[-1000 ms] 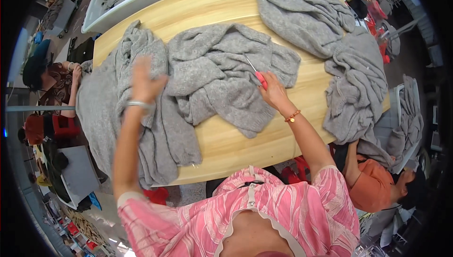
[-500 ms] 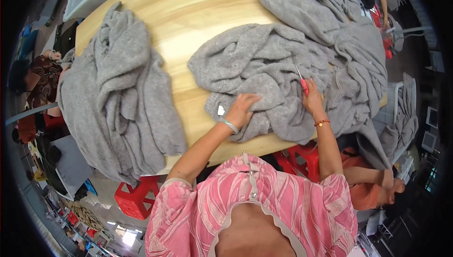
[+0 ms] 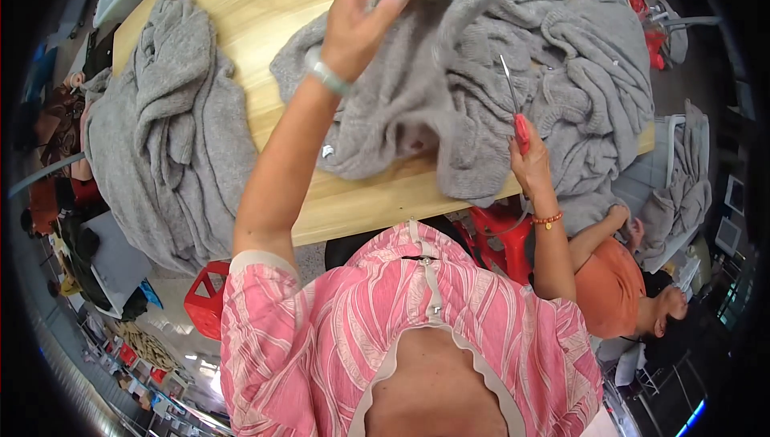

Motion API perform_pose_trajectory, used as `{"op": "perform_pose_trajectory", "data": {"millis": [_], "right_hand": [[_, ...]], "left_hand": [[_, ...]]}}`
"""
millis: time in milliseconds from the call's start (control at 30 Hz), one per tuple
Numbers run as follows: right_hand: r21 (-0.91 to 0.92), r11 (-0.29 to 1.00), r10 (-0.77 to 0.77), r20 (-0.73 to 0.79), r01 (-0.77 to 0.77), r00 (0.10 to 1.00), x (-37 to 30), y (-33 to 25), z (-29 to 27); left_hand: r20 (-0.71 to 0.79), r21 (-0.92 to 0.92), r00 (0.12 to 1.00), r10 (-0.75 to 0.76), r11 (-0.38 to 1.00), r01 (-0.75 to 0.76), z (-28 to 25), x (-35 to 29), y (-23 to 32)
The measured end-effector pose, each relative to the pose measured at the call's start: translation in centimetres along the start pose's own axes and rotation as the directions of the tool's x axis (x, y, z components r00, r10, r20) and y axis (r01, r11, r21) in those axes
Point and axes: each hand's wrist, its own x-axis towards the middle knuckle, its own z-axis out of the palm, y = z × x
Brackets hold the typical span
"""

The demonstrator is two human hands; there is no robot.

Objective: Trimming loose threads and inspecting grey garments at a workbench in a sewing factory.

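A grey knitted garment [image 3: 377, 108] lies crumpled before me, its middle lifted and blurred by motion. My left hand [image 3: 358, 24] is raised over its far left side, thumb and fingers apart, right beside a lifted fold. In my right hand [image 3: 531, 166] is a pair of red-handled scissors [image 3: 521, 132], metal tip pointing away from me over the garment. A small white label [image 3: 327, 151] shows at the garment's near left edge.
A heap of grey knitwear [image 3: 164, 128] covers the table's left end; more grey knits [image 3: 597, 60] lie at the right. Red stools [image 3: 501, 236] stand beneath the wooden table [image 3: 265, 32]. A co-worker in orange [image 3: 613, 289] sits close on my right.
My left hand has moved from the garment's near side up to its far left, and the fabric has been lifted and shifted. The scissors stay in my right hand, slightly nearer me.
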Motion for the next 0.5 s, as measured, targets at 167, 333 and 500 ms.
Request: {"op": "perform_pose_trajectory", "data": {"millis": [167,333,500], "right_hand": [[0.008,0.999,-0.034,0.034,0.034,0.999,-1.8,-1.2,0.4],[-0.009,0.999,-0.045,0.134,0.046,0.990,-1.4,-5.0,4.0],[-0.034,0.999,0.043,0.295,-0.034,0.955,1.5,-6.1,8.3]], "left_hand": [[0.133,0.853,0.984,-0.118,0.520,-0.053,-9.1,-14.7,-7.3],[0.036,0.944,0.982,-0.183,0.328,0.026,-10.1,-23.4,-7.5],[0.024,0.978,0.974,-0.225,0.206,0.023,-13.8,-24.4,-9.3]]}}
